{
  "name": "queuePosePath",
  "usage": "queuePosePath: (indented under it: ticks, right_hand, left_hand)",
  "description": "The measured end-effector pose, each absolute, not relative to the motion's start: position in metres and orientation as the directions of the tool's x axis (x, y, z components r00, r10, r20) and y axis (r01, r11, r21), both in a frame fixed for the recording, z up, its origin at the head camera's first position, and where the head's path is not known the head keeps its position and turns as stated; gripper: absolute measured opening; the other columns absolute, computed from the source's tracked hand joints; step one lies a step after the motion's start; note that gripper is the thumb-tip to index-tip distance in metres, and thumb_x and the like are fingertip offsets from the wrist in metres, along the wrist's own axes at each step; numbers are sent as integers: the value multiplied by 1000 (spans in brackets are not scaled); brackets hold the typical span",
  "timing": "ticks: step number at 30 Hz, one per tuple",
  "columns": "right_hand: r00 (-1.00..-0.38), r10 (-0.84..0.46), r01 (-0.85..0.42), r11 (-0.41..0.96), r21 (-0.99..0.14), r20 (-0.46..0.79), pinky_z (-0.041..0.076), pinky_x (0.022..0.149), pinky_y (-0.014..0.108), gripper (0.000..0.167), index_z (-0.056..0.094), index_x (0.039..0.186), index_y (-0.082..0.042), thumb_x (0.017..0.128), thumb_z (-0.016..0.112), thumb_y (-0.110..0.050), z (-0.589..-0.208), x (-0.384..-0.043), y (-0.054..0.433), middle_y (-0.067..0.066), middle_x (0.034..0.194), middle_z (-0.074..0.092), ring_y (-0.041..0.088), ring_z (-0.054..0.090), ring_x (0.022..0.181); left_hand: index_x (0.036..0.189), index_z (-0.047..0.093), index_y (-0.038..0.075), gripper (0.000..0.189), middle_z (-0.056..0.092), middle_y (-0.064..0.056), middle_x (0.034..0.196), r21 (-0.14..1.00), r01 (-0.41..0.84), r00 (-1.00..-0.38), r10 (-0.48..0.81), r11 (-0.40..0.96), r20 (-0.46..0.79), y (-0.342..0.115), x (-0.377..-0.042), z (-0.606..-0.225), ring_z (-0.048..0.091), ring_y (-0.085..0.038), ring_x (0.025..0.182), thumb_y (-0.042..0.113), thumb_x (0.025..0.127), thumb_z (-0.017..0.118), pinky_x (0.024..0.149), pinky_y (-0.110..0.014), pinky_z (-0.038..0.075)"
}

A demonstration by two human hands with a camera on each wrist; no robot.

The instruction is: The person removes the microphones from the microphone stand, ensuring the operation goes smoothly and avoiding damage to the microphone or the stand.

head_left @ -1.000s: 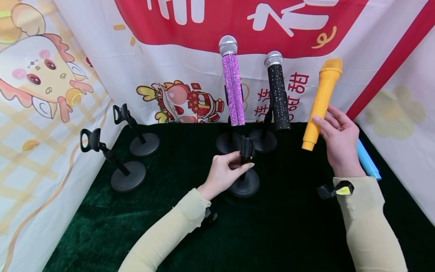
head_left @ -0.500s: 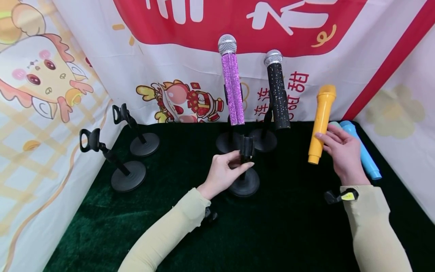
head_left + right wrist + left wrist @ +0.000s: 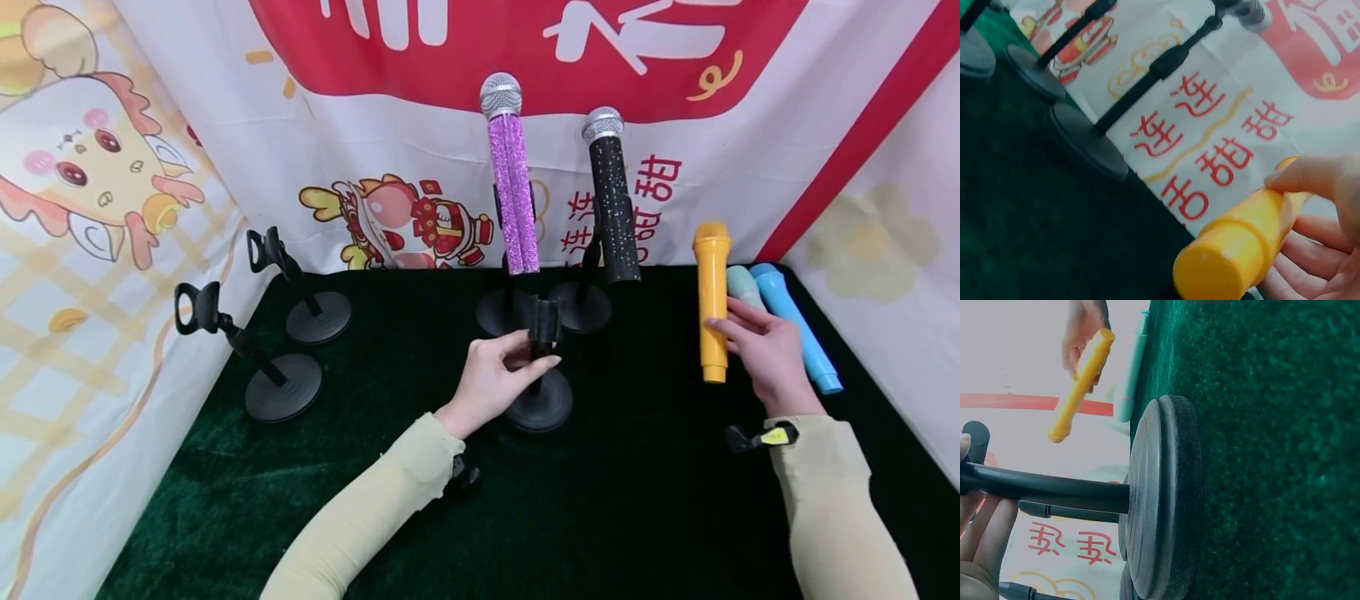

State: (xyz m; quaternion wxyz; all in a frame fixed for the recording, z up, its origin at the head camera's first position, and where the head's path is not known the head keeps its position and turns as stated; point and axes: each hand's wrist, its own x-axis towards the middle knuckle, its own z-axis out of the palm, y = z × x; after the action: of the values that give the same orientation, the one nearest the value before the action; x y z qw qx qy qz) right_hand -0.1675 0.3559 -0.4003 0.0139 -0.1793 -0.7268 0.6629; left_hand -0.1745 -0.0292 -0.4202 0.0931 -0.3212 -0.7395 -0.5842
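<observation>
Green bench (image 3: pixel 600 508): left hand (image 3: pixel 495 383) pinched empty stand (image 3: pixel 538 408); right hand (image 3: pixel 768 354) pinched yellow microphone (image 3: pixel 712 287). Step judged: setting-aside; next likely called for gentle lowering near blue microphone (image 3: pixel 798 329).

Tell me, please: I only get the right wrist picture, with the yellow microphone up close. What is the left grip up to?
Observer: In the head view, the left grip holds a black stand by its stem.

Operator: Does anything sit in the top of that stand?

Observer: No, its clip holds no microphone.

Operator: Are any microphones simply lying about?

Observer: Yes, a blue microphone lies on the green cloth, off to the right.
</observation>
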Motion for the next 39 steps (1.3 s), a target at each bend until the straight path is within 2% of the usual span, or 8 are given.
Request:
queuePosePath:
  ticks: [4, 7, 13, 17, 27, 32, 36, 39]
  right_hand:
    - [-935, 277, 286, 219, -933, -222, 55, 79, 16, 83, 39, 157, -9, 91, 76, -43, -408, -168, 365, -4, 128, 59, 6, 60, 98]
    - [-935, 277, 303, 300, -905, -222, 55, 78, 15, 82, 37, 157, -8, 94, 71, -47, -413, -167, 371, 5, 137, 56, 8, 59, 98]
    - [-931, 300, 322, 399, -859, -210, 54, 71, 13, 79, 38, 157, -8, 97, 65, -52, -422, -165, 382, 23, 149, 47, 13, 55, 96]
    - [-924, 316, 337, 412, -846, -215, 54, 71, 14, 78, 39, 156, -8, 97, 64, -53, -426, -163, 387, 26, 151, 44, 12, 55, 94]
    - [-907, 330, 388, 413, -824, -262, 57, 71, 21, 79, 41, 156, -9, 96, 64, -55, -431, -162, 392, 24, 150, 45, 15, 56, 94]
    - [-900, 356, 392, 415, -821, -250, 57, 69, 21, 77, 44, 154, -9, 96, 66, -54, -435, -164, 393, 22, 146, 50, 11, 57, 90]
    - [-898, 383, 378, 421, -824, -216, 55, 67, 18, 73, 49, 151, -8, 95, 68, -51, -439, -165, 394, 2, 123, 65, 6, 58, 87]
    - [-896, 400, 366, 419, -831, -193, 54, 67, 16, 72, 51, 150, -8, 95, 70, -49, -441, -166, 395, -13, 108, 65, 2, 58, 85]
  left_hand:
    - [112, 75, 12, 22, 75, 3, 104, 804, 583, -776, 369, 113, 511, -29, -175, -421, 72, -5, 90, 26, 94, 75, 75, -27, 61]
    - [112, 75, 11, 22, 75, 2, 104, 806, 580, -779, 368, 117, 507, -29, -175, -421, 72, -6, 90, 25, 94, 76, 75, -27, 61]
    - [112, 75, 10, 23, 75, 2, 104, 808, 579, -779, 370, 111, 507, -29, -175, -421, 72, -7, 91, 26, 95, 75, 75, -27, 61]
    - [112, 75, 9, 26, 75, 3, 104, 804, 585, -775, 368, 108, 514, -29, -176, -421, 72, -6, 91, 28, 95, 75, 75, -28, 61]
    - [112, 75, 9, 24, 75, 2, 105, 810, 578, -777, 369, 99, 510, -30, -175, -421, 72, -7, 91, 26, 95, 75, 75, -28, 61]
    - [112, 74, 9, 24, 75, 1, 105, 812, 576, -778, 370, 97, 507, -30, -174, -420, 72, -7, 92, 25, 95, 75, 76, -28, 61]
    - [113, 74, 7, 25, 75, 2, 106, 813, 573, -781, 371, 103, 503, -30, -174, -420, 72, -7, 92, 26, 95, 75, 76, -28, 61]
    - [112, 74, 6, 26, 75, -1, 105, 813, 574, -780, 370, 100, 505, -30, -174, -420, 72, -7, 92, 26, 95, 75, 76, -28, 61]
